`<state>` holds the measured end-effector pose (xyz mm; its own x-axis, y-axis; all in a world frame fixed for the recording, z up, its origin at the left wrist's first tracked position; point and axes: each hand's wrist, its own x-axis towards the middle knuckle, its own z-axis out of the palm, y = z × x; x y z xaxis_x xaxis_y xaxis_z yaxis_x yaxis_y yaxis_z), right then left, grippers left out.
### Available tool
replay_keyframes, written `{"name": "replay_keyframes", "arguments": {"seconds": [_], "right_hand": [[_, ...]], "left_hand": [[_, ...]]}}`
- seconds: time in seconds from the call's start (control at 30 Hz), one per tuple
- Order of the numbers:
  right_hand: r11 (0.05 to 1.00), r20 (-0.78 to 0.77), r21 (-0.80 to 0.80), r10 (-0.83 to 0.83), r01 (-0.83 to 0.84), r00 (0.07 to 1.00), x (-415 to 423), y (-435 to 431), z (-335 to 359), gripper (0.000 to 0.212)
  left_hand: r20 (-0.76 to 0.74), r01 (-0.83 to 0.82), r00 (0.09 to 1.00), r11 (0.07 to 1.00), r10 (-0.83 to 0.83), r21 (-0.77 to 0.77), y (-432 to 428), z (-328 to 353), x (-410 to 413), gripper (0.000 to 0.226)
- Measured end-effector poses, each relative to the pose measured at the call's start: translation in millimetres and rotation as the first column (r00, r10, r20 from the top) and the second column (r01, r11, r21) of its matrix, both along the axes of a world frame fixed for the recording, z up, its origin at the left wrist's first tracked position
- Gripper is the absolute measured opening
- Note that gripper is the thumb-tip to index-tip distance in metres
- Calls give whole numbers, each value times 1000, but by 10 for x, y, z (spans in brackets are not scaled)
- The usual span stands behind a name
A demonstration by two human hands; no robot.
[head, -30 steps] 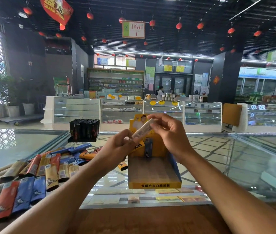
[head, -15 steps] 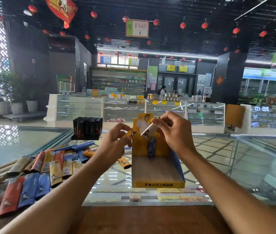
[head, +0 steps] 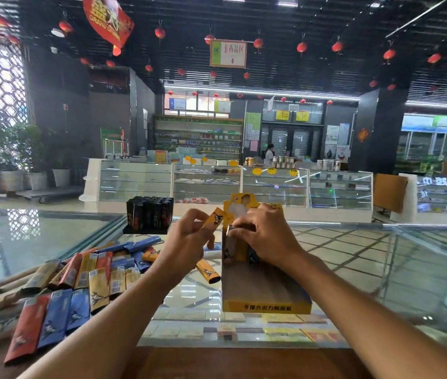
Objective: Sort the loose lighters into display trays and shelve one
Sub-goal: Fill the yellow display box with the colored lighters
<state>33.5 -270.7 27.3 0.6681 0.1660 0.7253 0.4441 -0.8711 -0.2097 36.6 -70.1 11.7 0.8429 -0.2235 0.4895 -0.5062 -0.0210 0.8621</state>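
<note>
**Step in hand: loading the yellow display tray.** The right hand (head: 264, 236) has its fingertips curled round the metal top of an unwrapped lighter (head: 229, 246). It holds the lighter upright at the tray's back row, against the printed backboard. Whether the lighter's base is already seated cannot be told. The left hand (head: 187, 242) pinches an orange-yellow sleeve (head: 215, 218), raised just beside the backboard and apparently empty.

The yellow display tray (head: 266, 307) stands on the glass counter (head: 39, 236) near its front edge. Most of the tray floor is bare, so the sorting is judged to be at an early stage. The loose packaged lighters (head: 85, 274), in red, blue and gold, lie fanned out toward the counter's left front corner. One orange packet (head: 208, 271) lies between that pile and the tray. A black tray (head: 148, 212), already full, stands farther back on the counter.

**Next move.** The lighter probably has to be pressed straight down until it stands by itself and then let go. The left hand has to put the sleeve aside, clear of the pile, before it reaches for another packet. A tilted entry could topple anything standing in that row, which the right hand hides. Shelving a tray is judged to be well off.
</note>
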Motion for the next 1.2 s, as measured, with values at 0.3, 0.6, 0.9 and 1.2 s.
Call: {"name": "replay_keyframes", "arguments": {"seconds": [0.3, 0.6, 0.9, 1.2], "right_hand": [[1000, 125, -8, 9, -8, 992, 7, 89, -107, 26], [996, 164, -46, -62, 70, 985, -55, 146, -138, 19], [961, 31, 240, 134, -138, 990, -315, 67, 58, 30], [854, -62, 442, 336, -276, 940, -422, -97, 181, 18]], "left_hand": [[4, 11, 1000, 999, -12, 46, -5, 8, -26, 12], [-57, 94, 994, 996, -94, -4, 2, 43, -107, 15], [-27, 175, 984, 985, -175, -14, -9, 64, -137, 12], [78, 111, 991, 994, -112, 13, -42, 67, -176, 13]]}}
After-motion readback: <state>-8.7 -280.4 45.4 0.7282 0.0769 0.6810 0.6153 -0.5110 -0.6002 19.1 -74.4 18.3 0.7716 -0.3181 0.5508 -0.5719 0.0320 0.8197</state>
